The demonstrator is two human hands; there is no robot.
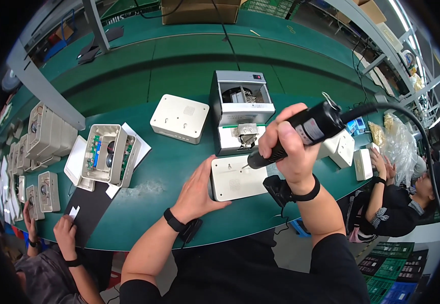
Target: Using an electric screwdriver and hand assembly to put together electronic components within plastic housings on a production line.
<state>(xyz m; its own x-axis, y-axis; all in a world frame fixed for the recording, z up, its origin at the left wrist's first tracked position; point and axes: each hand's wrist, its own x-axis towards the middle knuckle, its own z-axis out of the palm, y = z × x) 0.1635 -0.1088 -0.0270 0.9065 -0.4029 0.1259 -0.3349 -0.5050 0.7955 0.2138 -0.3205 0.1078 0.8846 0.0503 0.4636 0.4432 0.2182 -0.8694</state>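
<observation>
**The screwdriver tip could slip off the white box**

The person's right hand (288,147) is wrapped tight around a black electric screwdriver with a thick black cord (306,130). Its thin metal tip points down at the flat white plastic box (237,178) that lies on the green bench (169,167), right in front of the person. The left hand (199,190) lies flat and open, pressing on the left side of the box to keep it from moving.

The tip sits near the top edge of the box, close to a small hole. If the tool leans too much, the tip could jump out and scratch the smooth white plastic. It could also skid toward the left hand, because the thumb is just beside the box.

If the left hand lets up, the box could spin or slide on the smooth bench.

The cord loops up high to the right. If it pulls, it could tug the tool sideways.

Just behind the box stands a small grey machine with an open top and metal parts inside (241,114). The right hand is near it and could bump it.

More white boxes wait around: a closed one (179,118) behind to the left, and an open one with green boards inside (109,154) farther left. Other people work at both ends of the bench, well apart from the tool.
</observation>
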